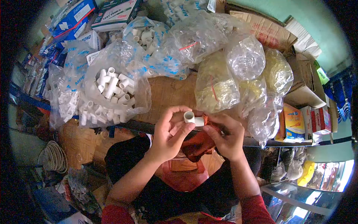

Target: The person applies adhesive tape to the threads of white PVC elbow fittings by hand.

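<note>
Between both hands is a white PVC pipe tee (pixel 189 117), one round opening facing up towards me. My left hand (pixel 167 133) pinches its left end between thumb and fingers. A rust-brown cloth (pixel 198 146) is bunched in my right hand (pixel 230 136), which presses part of it against the tee's right end. The rest of the cloth hangs below, over my lap. More white fittings (pixel 112 86) fill an open clear plastic bag (pixel 141 98) on the table beyond my left hand.
Clear bags (pixel 246 56) and yellowish bags (pixel 217 84) sit on the wooden table (pixel 172 92) at right. Another bag of fittings (pixel 145 37) lies at the back. Boxes (pixel 116 15) stand at back left, more boxes (pixel 298 121) at right. Coiled cable (pixel 53 156) rests on the floor.
</note>
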